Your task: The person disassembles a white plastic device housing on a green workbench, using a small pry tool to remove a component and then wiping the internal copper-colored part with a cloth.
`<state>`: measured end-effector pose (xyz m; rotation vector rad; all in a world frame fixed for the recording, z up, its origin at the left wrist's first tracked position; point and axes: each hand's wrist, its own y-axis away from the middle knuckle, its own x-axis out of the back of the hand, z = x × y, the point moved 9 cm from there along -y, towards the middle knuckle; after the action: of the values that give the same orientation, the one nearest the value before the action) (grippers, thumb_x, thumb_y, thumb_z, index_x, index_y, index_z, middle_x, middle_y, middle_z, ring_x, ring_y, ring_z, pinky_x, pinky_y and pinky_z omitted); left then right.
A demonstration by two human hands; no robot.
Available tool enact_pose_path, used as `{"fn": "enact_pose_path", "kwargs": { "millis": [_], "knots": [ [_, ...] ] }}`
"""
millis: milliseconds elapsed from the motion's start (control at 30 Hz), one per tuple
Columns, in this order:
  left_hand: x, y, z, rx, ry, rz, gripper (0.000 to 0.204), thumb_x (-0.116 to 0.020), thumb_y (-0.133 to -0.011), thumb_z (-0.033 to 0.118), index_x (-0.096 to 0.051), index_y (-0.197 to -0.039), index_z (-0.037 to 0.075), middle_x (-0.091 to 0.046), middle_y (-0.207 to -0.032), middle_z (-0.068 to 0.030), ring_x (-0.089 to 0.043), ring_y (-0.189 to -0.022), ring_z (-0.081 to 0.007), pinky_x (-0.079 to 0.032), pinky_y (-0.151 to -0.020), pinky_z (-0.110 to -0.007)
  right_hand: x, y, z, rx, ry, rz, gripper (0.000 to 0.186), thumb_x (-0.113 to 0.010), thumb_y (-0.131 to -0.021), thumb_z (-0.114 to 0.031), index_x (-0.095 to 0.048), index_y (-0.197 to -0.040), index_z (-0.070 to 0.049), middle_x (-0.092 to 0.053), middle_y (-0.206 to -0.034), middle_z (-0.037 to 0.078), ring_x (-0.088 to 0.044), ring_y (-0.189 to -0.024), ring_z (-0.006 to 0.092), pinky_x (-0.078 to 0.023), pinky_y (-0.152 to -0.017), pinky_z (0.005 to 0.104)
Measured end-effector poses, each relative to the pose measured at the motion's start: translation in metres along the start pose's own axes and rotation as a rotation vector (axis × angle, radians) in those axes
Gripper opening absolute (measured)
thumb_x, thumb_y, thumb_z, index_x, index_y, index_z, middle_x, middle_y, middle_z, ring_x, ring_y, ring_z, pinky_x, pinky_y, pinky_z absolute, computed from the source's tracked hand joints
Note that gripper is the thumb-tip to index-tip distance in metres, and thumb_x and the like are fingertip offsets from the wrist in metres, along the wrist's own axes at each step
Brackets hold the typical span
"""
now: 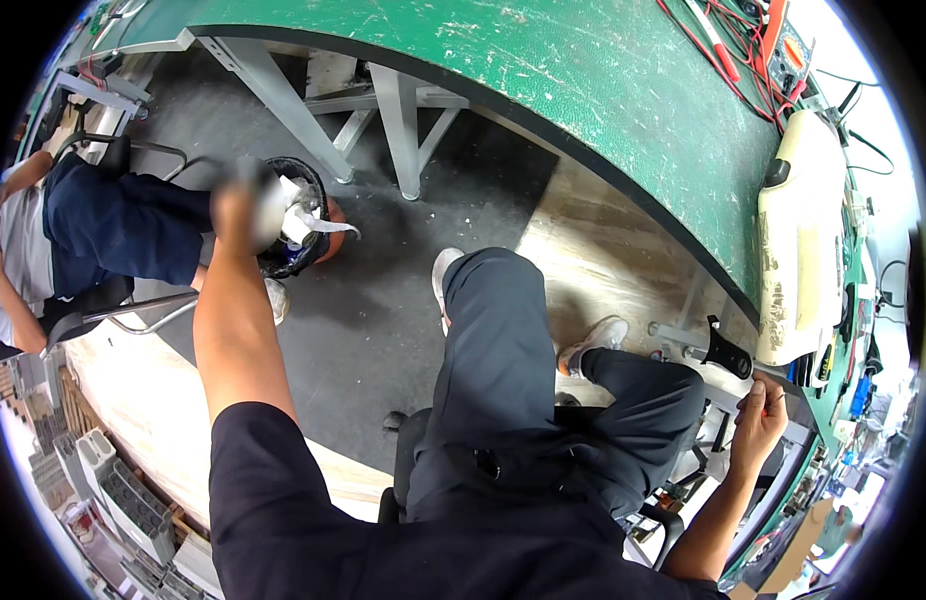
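My left hand (238,205) reaches out to the left and is blurred by motion. It hovers over a black waste bin (295,255) on the dark floor. White paper scraps (305,222) stick out of the bin right beside the hand; whether the fingers hold any is unclear. My right hand (761,415) is at the lower right, fingers curled on the near edge of the green workbench (623,110). My legs in dark trousers (503,370) are stretched out from a black chair.
Another person in dark blue trousers (113,230) sits at the left, a foot beside the bin. Grey bench legs (403,120) stand behind it. A cream-coloured device (798,250), red cables (743,50) and a black bracket (725,350) are on the right. Grey trays (113,480) are stacked lower left.
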<state>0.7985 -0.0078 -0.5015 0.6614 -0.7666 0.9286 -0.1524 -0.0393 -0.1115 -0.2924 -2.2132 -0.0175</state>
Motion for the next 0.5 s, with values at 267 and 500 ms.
{"fn": "enact_pose_path", "kwargs": {
  "millis": [267, 500],
  "knots": [
    [-0.046, 0.144, 0.079, -1.081, -0.461, 0.549, 0.018, -0.065, -0.086, 0.022, -0.07, -0.094, 0.007, -0.068, -0.089, -0.0115, -0.066, -0.081, -0.0301, -0.053, -0.076, -0.042, -0.007, -0.011, 0.018, 0.029, 0.048, -0.043, 0.016, -0.059, -0.105, -0.017, -0.066, -0.107, -0.002, -0.053, -0.067, -0.004, -0.04, -0.056, 0.0015, -0.031, -0.05, 0.0197],
    [-0.112, 0.171, 0.076, -0.198, -0.296, -0.102, 0.07, -0.075, -0.087, 0.038, -0.055, -0.132, -0.011, -0.063, -0.13, -0.0288, -0.061, -0.12, -0.0423, -0.046, -0.104, -0.047, 0.008, -0.012, 0.009, 0.019, 0.24, 0.092, 0.019, -0.055, -0.1, -0.011, -0.064, -0.097, 0.005, -0.061, -0.067, 0.001, -0.051, -0.062, 0.0053, -0.039, -0.056, 0.0233]
  ]
}}
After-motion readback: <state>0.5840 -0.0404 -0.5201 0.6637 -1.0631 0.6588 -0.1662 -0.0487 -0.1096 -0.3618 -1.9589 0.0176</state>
